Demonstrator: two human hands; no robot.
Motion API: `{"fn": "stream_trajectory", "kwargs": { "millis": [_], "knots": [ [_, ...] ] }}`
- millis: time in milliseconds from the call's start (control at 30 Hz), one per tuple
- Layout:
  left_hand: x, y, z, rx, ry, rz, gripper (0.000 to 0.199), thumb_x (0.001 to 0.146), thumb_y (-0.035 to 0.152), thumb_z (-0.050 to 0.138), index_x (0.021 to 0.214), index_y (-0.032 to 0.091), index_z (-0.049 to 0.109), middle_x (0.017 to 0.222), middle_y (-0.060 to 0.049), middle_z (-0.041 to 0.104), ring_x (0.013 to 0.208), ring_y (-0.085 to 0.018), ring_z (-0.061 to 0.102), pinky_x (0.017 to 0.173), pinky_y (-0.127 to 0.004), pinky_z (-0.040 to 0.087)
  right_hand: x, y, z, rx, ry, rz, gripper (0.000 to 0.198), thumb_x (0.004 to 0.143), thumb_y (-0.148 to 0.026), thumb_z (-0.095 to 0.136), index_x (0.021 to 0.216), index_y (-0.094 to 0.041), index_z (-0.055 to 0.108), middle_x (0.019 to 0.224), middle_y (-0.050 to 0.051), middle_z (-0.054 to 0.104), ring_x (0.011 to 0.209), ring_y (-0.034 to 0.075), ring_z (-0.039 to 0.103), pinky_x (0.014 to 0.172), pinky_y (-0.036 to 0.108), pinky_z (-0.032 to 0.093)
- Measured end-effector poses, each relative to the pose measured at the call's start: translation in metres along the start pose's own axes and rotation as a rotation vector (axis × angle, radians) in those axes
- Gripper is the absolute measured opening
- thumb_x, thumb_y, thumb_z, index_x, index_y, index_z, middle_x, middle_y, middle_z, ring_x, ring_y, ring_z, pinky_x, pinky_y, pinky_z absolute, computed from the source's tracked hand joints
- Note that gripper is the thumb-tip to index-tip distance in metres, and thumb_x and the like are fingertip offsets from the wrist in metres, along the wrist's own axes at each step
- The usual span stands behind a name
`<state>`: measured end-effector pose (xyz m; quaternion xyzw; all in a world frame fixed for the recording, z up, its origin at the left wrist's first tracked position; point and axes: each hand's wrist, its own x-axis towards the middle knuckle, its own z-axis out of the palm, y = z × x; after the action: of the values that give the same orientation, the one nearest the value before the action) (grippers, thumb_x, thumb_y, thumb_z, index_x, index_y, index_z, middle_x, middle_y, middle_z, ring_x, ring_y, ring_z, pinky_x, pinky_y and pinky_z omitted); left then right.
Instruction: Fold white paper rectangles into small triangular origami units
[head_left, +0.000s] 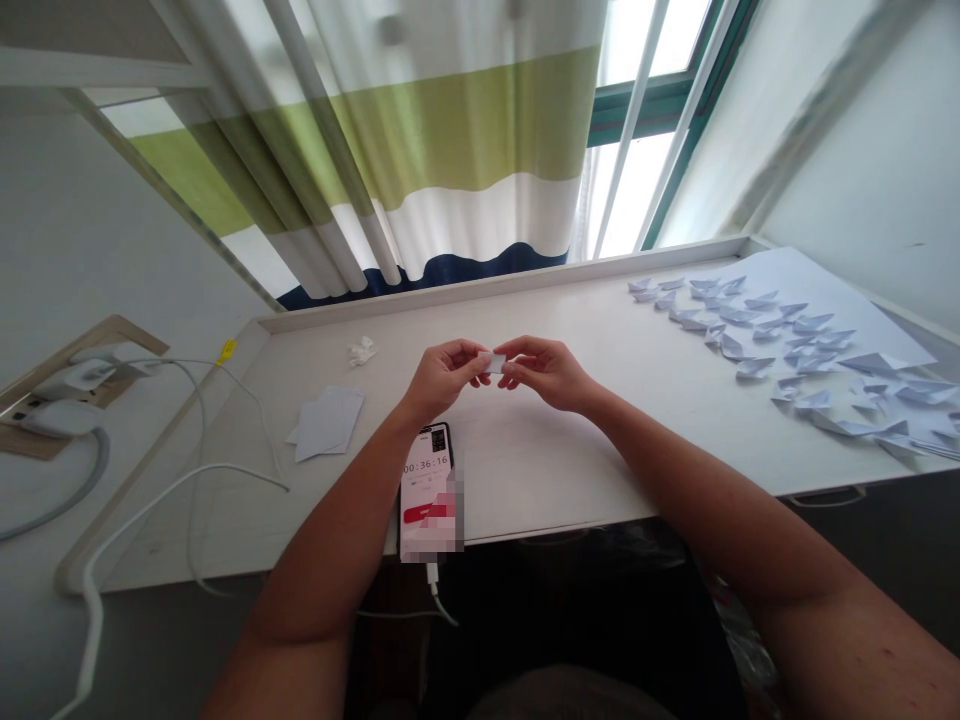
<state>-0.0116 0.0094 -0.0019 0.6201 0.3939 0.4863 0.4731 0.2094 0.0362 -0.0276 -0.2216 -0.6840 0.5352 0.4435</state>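
Small white paper piece (493,364) sits at the centre of the frame, raised before you between your two hands. Your left hand (444,380) pinches its left end between thumb and fingers; your right hand (551,374) pinches the right end the same way, so the fingers of both are closed on it. Holding so small a piece from both ends probably keeps it steady and lets the thumbs press on it, though its creases are too fine to tell.

Your forearms reach in from the lower corners, over the near edge of the white table (547,460). The phone (429,475) lies face up below your left hand, its running digits turned your way, likely so you can read them at a glance; a white cable (433,576) meets its lower end.

At centre left, flat paper sheets (330,425) lie loosely overlapped, near your left arm and easy to reach. Just above them in the frame is a crumpled white scrap (362,351). Folded paper shapes (812,323) spread in loose rows across the right side, apparently set there to leave your working space free.
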Motion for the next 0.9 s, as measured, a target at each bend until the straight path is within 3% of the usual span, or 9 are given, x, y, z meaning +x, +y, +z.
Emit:
{"fn": "stream_trajectory", "kwargs": {
  "millis": [167, 400, 600, 900],
  "knots": [
    [-0.0001, -0.0029, 0.0010, 0.014, -0.041, 0.011, 0.038, 0.079, 0.050, 0.096, 0.085, 0.016, 0.079, 0.082, -0.005, 0.080, 0.074, -0.016, 0.072, 0.067, -0.029, 0.057, -0.0002, 0.0001, 0.0035, -0.018, 0.048, -0.005, 0.048, 0.090, -0.061, 0.086, 0.111, -0.019, 0.079, 0.093, 0.005, 0.080, 0.076, 0.017, 0.077, 0.070, 0.034, 0.068],
    [-0.0027, -0.0025, 0.0043, 0.060, -0.061, -0.013, 0.035, 0.076, 0.047, 0.097, 0.084, 0.016, 0.082, 0.078, -0.006, 0.080, 0.074, -0.018, 0.072, 0.068, -0.031, 0.057, -0.0015, -0.0053, 0.0046, -0.135, 0.078, 0.011, 0.048, 0.092, -0.066, 0.081, 0.091, -0.018, 0.078, 0.081, 0.007, 0.080, 0.071, 0.018, 0.073, 0.068, 0.035, 0.064],
    [-0.0042, 0.0021, 0.0015, 0.089, -0.141, -0.048, 0.034, 0.092, 0.050, 0.084, 0.094, 0.016, 0.084, 0.091, -0.010, 0.083, 0.083, -0.020, 0.076, 0.075, -0.033, 0.059, -0.0011, -0.0078, 0.0033, -0.142, 0.080, 0.033, 0.047, 0.089, -0.064, 0.084, 0.090, -0.017, 0.080, 0.082, 0.008, 0.081, 0.072, 0.019, 0.074, 0.070, 0.036, 0.064],
    [-0.0023, -0.0027, 0.0011, 0.041, -0.150, -0.077, 0.039, 0.080, 0.049, 0.096, 0.089, 0.015, 0.080, 0.084, -0.008, 0.081, 0.077, -0.019, 0.075, 0.071, -0.032, 0.057, -0.0002, -0.0093, 0.0014, -0.054, 0.014, 0.084, 0.043, 0.084, -0.060, 0.090, 0.091, -0.018, 0.084, 0.082, 0.006, 0.083, 0.075, 0.017, 0.075, 0.074, 0.035, 0.064]
  ]
}}
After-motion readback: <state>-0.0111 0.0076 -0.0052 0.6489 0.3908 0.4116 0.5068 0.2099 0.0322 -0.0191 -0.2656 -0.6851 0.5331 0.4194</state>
